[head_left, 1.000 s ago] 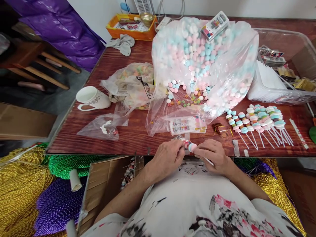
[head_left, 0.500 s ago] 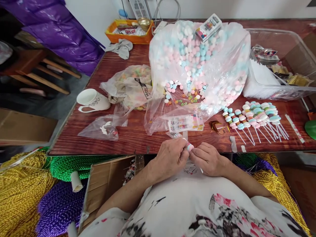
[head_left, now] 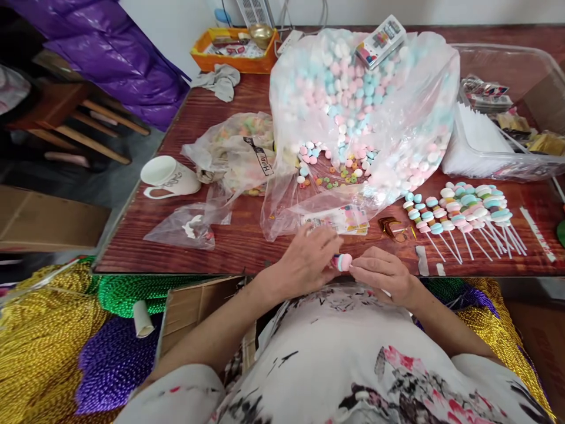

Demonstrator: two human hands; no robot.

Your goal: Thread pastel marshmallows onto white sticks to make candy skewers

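Observation:
A candy skewer [head_left: 344,262] with pink, white and blue pieces lies between my two hands just over the table's front edge. My right hand [head_left: 383,275] is closed, its fingertips pinching the skewer beside the pink end piece; a bit of white stick shows under the fingers. From the other side my left hand [head_left: 309,257] curls round the skewer's far end, with something reddish at the fingertips, partly hidden. Printed cards [head_left: 339,221] lie just beyond my left hand. To the right rest several finished-looking candy skewers [head_left: 463,206] on white sticks, beside gold twist ties [head_left: 397,228].
A big clear bag of pastel candies [head_left: 410,106] fills the middle, a card pack [head_left: 382,41] on top. A smaller candy bag [head_left: 238,153], a white mug [head_left: 170,176] and an orange tray [head_left: 233,62] stand left. A plastic bin [head_left: 507,147] sits right.
My left hand has lifted and its fingers have loosened and stretched somewhat; more of the skewer shows. My right hand has shifted slightly right in view. The whole view has moved a little.

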